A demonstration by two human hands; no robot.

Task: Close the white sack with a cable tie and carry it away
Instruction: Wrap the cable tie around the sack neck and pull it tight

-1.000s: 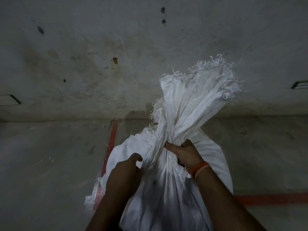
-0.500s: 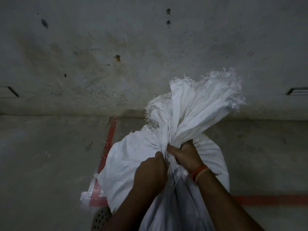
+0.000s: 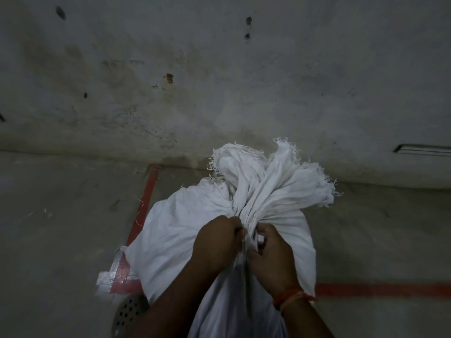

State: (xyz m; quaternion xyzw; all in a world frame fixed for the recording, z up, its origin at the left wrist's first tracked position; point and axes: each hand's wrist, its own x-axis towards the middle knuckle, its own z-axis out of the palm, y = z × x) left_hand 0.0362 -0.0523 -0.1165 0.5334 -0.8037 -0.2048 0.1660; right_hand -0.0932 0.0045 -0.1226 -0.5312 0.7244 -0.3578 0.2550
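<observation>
A full white sack [image 3: 170,237] stands on the concrete floor in front of me, its frayed open top [image 3: 273,181] bunched into a neck and flopped away from me. My left hand [image 3: 217,242] and my right hand [image 3: 271,252] both clutch the gathered neck, side by side and almost touching. A thin pale strip [image 3: 241,262] runs down between the two hands; I cannot tell whether it is the cable tie. My right wrist wears an orange thread band [image 3: 290,297].
A stained concrete wall [image 3: 219,81] rises just behind the sack. Red floor lines [image 3: 146,201] run left of and under the sack, another to the right [image 3: 380,289]. A round perforated drain cover [image 3: 129,311] lies at the bottom left.
My left hand moved from the sack's side up to the neck beside my right hand. The sack's frayed top has dropped lower and is bunched tighter.
</observation>
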